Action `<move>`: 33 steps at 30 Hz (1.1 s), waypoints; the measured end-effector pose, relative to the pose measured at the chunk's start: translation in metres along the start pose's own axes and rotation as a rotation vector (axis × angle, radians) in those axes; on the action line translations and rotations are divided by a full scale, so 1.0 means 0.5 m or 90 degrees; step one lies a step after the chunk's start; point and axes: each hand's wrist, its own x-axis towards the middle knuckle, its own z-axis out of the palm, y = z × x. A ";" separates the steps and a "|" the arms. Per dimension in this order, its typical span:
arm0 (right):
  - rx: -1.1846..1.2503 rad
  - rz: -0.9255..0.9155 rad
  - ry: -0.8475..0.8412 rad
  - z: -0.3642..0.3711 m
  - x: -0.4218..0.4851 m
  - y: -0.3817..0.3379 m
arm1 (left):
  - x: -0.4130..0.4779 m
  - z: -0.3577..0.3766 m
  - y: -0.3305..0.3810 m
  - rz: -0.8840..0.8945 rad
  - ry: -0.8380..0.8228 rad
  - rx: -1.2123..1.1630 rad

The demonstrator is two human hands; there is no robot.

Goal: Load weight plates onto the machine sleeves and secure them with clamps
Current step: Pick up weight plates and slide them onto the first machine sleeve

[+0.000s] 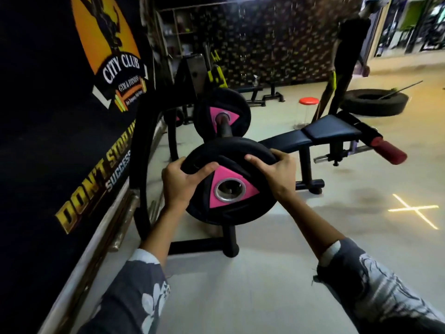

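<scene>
I hold a black weight plate with a pink triangle and a steel-ringed centre hole in front of me. My left hand grips its upper left rim, and my right hand grips its upper right rim. Just beyond it the machine's dark sleeve points toward me, its end close behind the plate's top edge. A second black plate with a pink triangle sits further back on that sleeve. No clamp is visible.
The black machine frame curves along the left by a dark wall banner. A black bench with a red roller stands to the right. Farther back are a red stool, a large tyre and a standing person.
</scene>
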 end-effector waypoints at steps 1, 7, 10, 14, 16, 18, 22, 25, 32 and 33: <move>0.004 0.002 0.003 0.002 0.011 0.012 | 0.009 0.009 -0.008 0.005 0.000 0.006; -0.009 0.011 -0.003 0.041 0.106 0.051 | 0.104 0.064 -0.053 0.048 0.014 0.020; -0.027 -0.010 0.014 0.068 0.158 0.071 | 0.155 0.097 -0.086 0.071 0.028 0.025; -0.011 -0.051 0.028 0.111 0.226 0.113 | 0.243 0.145 -0.140 0.107 0.001 0.020; -0.003 -0.050 0.025 0.136 0.266 0.134 | 0.287 0.170 -0.164 0.106 -0.015 0.017; 0.010 -0.040 0.021 0.163 0.317 0.155 | 0.336 0.195 -0.184 0.081 -0.028 0.009; 0.009 -0.029 0.023 0.217 0.424 0.197 | 0.425 0.241 -0.227 0.049 -0.034 0.021; -0.010 -0.019 0.009 0.248 0.500 0.229 | 0.483 0.275 -0.254 0.025 -0.042 -0.003; -0.017 -0.083 0.015 0.291 0.592 0.283 | 0.555 0.327 -0.314 0.013 0.010 0.017; -0.016 -0.093 0.023 0.291 0.593 0.286 | 0.556 0.327 -0.317 0.012 0.020 0.019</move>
